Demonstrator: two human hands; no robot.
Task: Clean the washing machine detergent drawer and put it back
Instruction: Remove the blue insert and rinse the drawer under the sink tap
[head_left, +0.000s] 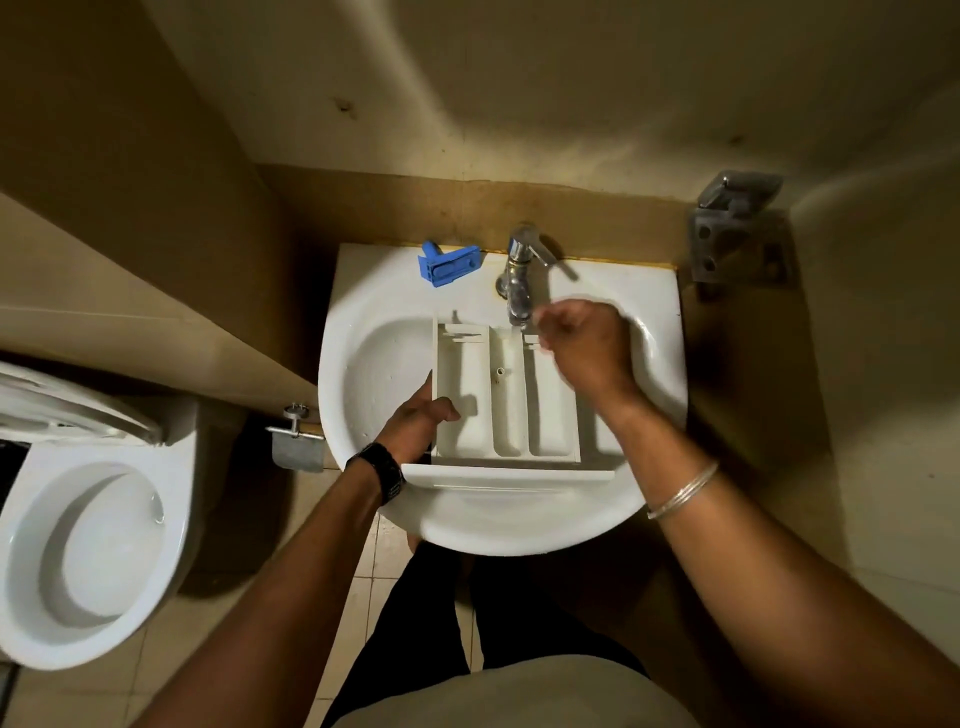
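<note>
The white detergent drawer (506, 410) lies in the white sink (498, 525), its front panel towards me and its compartments facing up. My left hand (415, 423) grips the drawer's left wall, thumb inside the left compartment. My right hand (582, 348) is over the drawer's far right corner, just under the spout of the chrome tap (519, 280). Its fingers are curled and blurred, and I cannot tell whether they hold anything. A blue drawer insert (449, 262) lies on the sink's back ledge, left of the tap.
A white toilet (88, 545) with its lid up stands to the left. A metal paper holder (296, 441) is fixed between toilet and sink. A metal bracket (737, 234) is on the wall at the right. Walls close in on three sides.
</note>
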